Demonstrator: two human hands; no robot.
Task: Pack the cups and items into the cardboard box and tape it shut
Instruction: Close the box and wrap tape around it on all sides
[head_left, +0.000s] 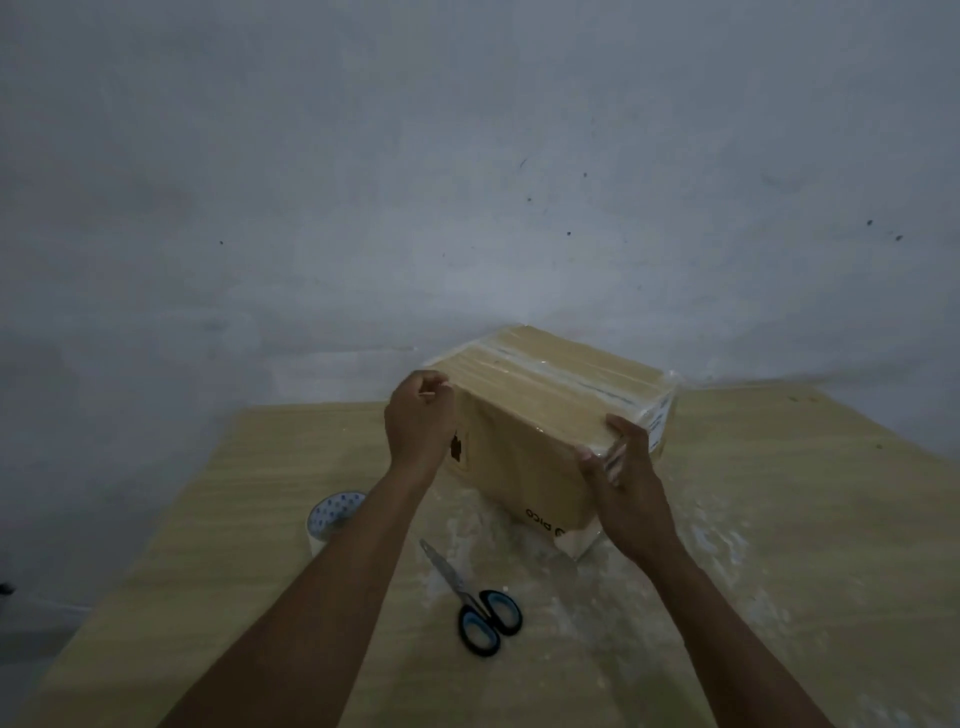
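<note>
A closed cardboard box (524, 431) stands on the wooden table (779, 493), its top flaps shut with clear tape along the centre seam. My left hand (418, 428) is at the box's upper left corner, fingers curled and pinching something small there, likely the tape's edge. My right hand (626, 478) grips the near right corner, thumb on the front face and fingers over the top edge. The box's contents are hidden.
A roll of clear tape (332, 512) with a dotted core sits left of the box, partly behind my left forearm. Black-handled scissors (472, 605) lie closed in front of the box. A grey wall (467, 182) rises right behind the table.
</note>
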